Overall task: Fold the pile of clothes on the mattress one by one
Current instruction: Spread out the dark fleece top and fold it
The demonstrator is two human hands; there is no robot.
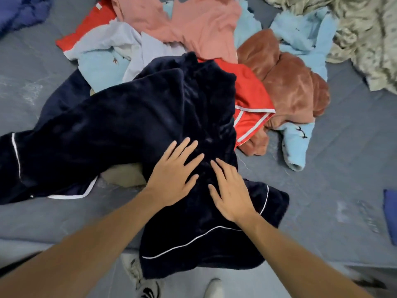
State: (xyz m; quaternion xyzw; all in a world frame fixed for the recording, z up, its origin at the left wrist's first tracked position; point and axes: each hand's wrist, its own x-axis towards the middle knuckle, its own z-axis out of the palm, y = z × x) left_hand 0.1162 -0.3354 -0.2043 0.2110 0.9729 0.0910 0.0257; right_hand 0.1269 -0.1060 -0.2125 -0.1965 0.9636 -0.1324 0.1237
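Your left hand (pixel 174 175) and right hand (pixel 231 190) lie flat, fingers spread, gripping nothing, on a navy fleece garment (pixel 129 125) (white piping) at center, the clothes pile (pixel 204 39) at twelve o'clock on the grey mattress (pixel 322 168).

Nearest lies a dark navy fleece garment (pixel 133 125) edged with thin white piping, on a grey mattress (pixel 322 190). Behind it, a red garment (pixel 251 100) has white piping, beside a rust-brown fleece (pixel 287 82) and a pale blue piece (pixel 296 143) with small dark motifs. Farther off lie a salmon-pink top (pixel 193 24), a lavender piece (pixel 120 37) and a mottled beige blanket (pixel 365 35).
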